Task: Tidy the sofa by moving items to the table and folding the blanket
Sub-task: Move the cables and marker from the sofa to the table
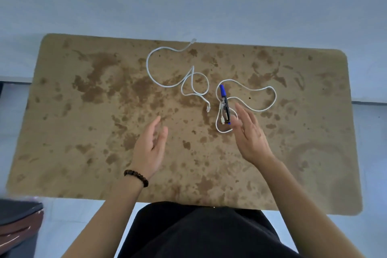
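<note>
We hold our left hand (151, 146) and right hand (249, 134) above the desk (83, 111), fingers loose and grasping nothing, beside two cables (167, 81) and a pen (225, 103).

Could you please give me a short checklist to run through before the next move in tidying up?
1. Left hand free: ok, fingers relaxed, holding nothing.
2. Right hand free: ok, open beside the blue marker.
3. Marker on the table: ok, it lies across the right cable.
4. Right cable wholly on the table: ok.
5. Left cable wholly on the table: not ok, its far plug reaches the far edge.
6. Blanket folded: cannot tell, none in view.
</note>
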Motion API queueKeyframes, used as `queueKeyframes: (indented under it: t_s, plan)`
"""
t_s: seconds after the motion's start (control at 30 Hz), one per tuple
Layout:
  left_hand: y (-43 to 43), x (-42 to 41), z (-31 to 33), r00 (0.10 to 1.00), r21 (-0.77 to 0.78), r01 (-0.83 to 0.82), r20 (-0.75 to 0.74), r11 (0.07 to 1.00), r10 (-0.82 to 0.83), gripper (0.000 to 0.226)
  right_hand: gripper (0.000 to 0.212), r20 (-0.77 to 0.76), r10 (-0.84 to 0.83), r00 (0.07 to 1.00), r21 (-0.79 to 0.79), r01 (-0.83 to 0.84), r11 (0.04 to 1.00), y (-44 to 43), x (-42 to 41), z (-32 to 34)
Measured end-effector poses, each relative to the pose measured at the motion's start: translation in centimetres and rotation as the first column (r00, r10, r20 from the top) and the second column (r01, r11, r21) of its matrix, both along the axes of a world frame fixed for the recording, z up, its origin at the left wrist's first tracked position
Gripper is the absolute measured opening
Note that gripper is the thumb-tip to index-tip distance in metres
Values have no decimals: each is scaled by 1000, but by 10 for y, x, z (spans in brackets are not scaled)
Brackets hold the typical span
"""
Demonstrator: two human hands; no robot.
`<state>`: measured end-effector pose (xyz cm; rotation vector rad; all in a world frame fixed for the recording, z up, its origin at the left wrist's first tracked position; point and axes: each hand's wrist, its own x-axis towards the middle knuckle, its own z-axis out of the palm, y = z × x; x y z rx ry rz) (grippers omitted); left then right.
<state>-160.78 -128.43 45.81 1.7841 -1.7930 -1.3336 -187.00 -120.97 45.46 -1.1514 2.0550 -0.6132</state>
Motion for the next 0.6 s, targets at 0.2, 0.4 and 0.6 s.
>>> queueKeyframes:
  t_s: [0.2,0.4,0.6]
  plan:
    - [55,19,62,895,-101,-382,-290,919,340,43,51,128,-65,990,-239,94,966,55,13,59]
    - [169,26,81,848,-190,-529,-170,827,503,37,56,158,198,967,-276,-150,949,110,22,57]
    - [294,66,90,700,-252,-707,-116,661,704,38,61,184,472,862,-254,-422,870,142,74,40]
